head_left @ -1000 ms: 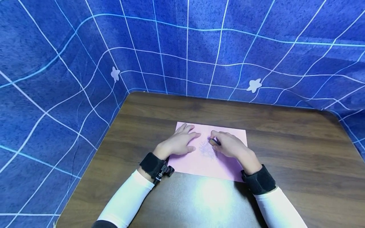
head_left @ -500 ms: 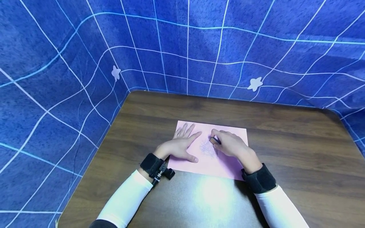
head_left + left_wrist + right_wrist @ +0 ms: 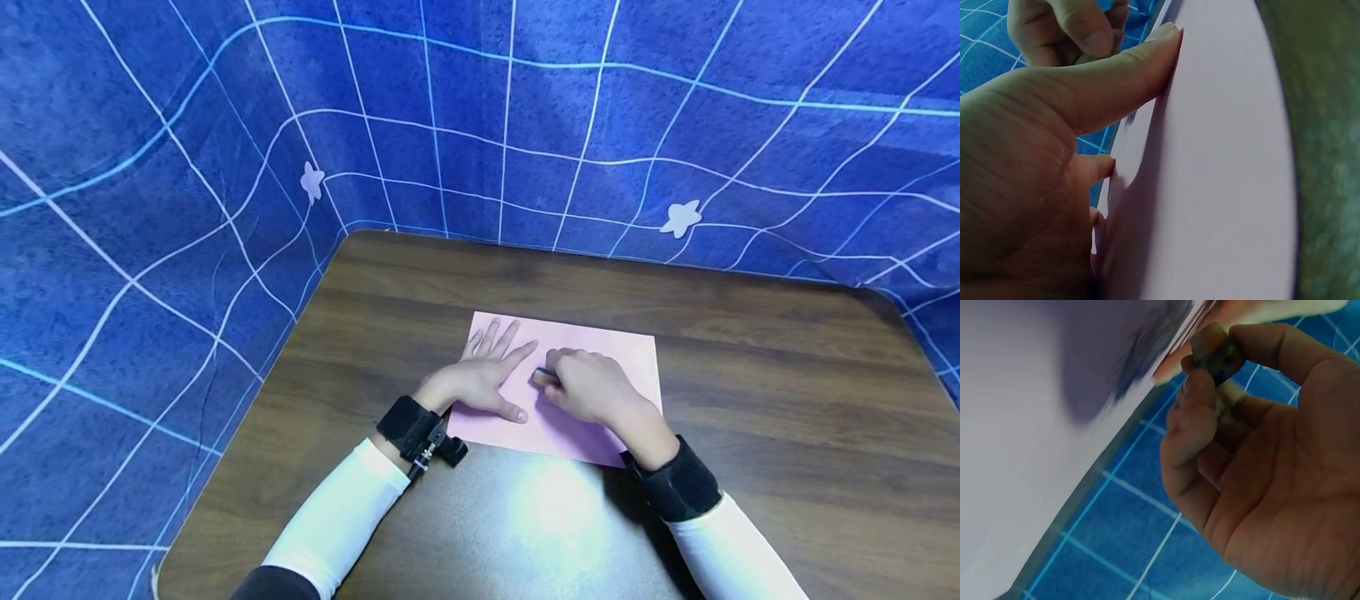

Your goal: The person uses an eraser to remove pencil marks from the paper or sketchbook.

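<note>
A pink sheet of paper (image 3: 622, 350) lies on the wooden table. My left hand (image 3: 486, 382) presses on its left part, fingers spread and thumb pointing right. Between thumb and fingers of my right hand (image 3: 592, 387) is a small block-shaped eraser (image 3: 542, 379) with a tan end and dark sleeve, held over the middle of the sheet. The right wrist view shows that eraser (image 3: 1213, 350) pinched at the fingertips, near a dark pencil scribble (image 3: 1147, 353). In the head view the right hand covers most of the scribbled area.
The brown table (image 3: 750, 375) extends around the sheet, with a bright glare spot near its front. A blue curtain (image 3: 465, 108) with white lines and star shapes hangs behind and at the left. Both wrists wear black straps (image 3: 678, 479).
My left fingers have spread wider and flatter on the paper. The right hand, with the eraser, has moved left, closer to the left hand. The head view has shifted slightly.
</note>
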`<state>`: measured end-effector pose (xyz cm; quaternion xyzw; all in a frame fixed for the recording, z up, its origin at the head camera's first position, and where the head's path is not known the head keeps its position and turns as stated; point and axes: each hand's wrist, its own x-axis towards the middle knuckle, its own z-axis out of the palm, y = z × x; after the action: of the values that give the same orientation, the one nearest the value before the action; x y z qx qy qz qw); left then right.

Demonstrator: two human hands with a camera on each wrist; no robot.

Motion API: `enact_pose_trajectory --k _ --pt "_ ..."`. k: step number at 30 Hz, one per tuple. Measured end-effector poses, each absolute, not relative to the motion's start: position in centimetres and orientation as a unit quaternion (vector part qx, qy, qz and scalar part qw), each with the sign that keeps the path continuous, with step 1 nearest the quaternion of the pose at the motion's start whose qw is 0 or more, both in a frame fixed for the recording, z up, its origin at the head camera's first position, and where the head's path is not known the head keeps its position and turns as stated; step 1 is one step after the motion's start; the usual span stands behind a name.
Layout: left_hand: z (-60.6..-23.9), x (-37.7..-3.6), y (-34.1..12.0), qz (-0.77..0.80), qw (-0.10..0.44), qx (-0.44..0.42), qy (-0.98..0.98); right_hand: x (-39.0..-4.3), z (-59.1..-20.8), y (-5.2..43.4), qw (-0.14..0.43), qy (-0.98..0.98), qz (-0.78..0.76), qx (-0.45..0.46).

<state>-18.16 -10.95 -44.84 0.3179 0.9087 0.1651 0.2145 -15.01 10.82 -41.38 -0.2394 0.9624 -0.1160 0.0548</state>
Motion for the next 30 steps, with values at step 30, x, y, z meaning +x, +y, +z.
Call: enact_pose_trajectory --k 30 --pt "-44.5 -18.4 -10.8 0.146 0.240 0.306 0.910 -15.4 -41.5 11.7 0.086 0.965 -0.148 -0.199"
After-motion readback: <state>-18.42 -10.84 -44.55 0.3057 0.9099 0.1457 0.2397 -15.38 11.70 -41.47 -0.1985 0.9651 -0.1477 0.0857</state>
